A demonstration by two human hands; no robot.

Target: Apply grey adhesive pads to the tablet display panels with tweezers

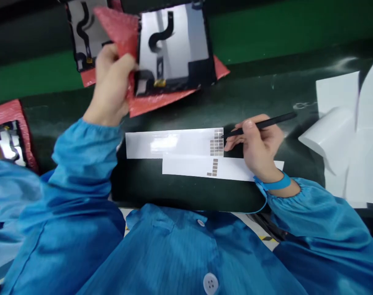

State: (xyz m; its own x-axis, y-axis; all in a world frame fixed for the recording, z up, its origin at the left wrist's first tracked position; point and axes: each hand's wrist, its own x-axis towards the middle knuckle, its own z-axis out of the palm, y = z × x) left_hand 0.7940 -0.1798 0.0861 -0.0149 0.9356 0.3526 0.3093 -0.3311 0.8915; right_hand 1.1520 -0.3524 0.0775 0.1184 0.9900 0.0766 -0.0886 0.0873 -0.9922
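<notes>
Green-edged bench [260,37] with a dark ESD mat [186,192] on it. Landmark: upper white liner strip [164,143], long axis left-right across the mat, a second white strip [186,166] overlapping just below it. Beyond the landmark: pink bubble pouch [170,100], folded back from a white card [177,45] carrying a black S-shaped flex cable [163,35]. Left of it: another pink pouch [8,114]. Right of it: loose white sheets [336,94].

Left hand [111,82], in a blue ESD sleeve [88,147], is well above the strip, fingers [125,63] curled shut on the first pouch's edge. Right hand [256,147] is the nearer one, at the strip's right end, blue wrist strap [276,183] on. Its fingers [249,127] are pinched together on a black stylus [263,125], tip pointing left at the top of a grid of small grey pads [217,143] on the strip. Can't tell if the tip touches. Pads look flat, in tidy rows.
</notes>
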